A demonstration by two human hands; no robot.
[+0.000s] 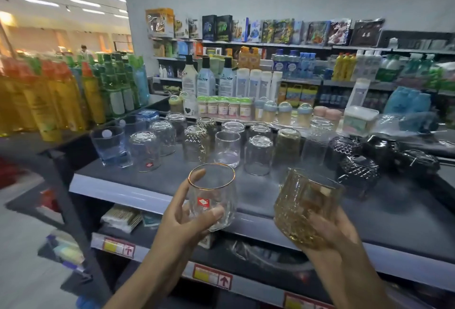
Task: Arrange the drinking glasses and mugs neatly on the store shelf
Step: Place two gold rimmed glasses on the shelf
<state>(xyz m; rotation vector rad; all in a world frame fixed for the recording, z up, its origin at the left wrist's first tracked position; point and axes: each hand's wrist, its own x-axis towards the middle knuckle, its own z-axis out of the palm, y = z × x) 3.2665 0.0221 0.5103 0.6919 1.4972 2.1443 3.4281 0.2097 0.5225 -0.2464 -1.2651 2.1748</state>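
My left hand point(182, 220) grips a clear gold-rimmed glass point(214, 195) with a red sticker, held upright in front of the dark shelf point(394, 212). My right hand point(332, 232) holds an amber cut-pattern glass point(305, 207) from below, tilted toward the left. Both glasses hang above the shelf's front edge. Behind them several clear glasses point(258, 155) stand upside down in rows, with one upright glass point(227, 147) among them. A blue-tinted square glass point(112, 146) stands at the left end. Dark patterned glasses point(357, 173) lie and stand at the right.
Small jars with green and blue lids point(246, 109) line the back of the shelf, with lotion bottles point(206, 77) behind. Yellow and green bottles point(61, 94) fill the left rack. Lower shelves carry price tags point(213, 279) and packaged goods. An aisle floor lies at the left.
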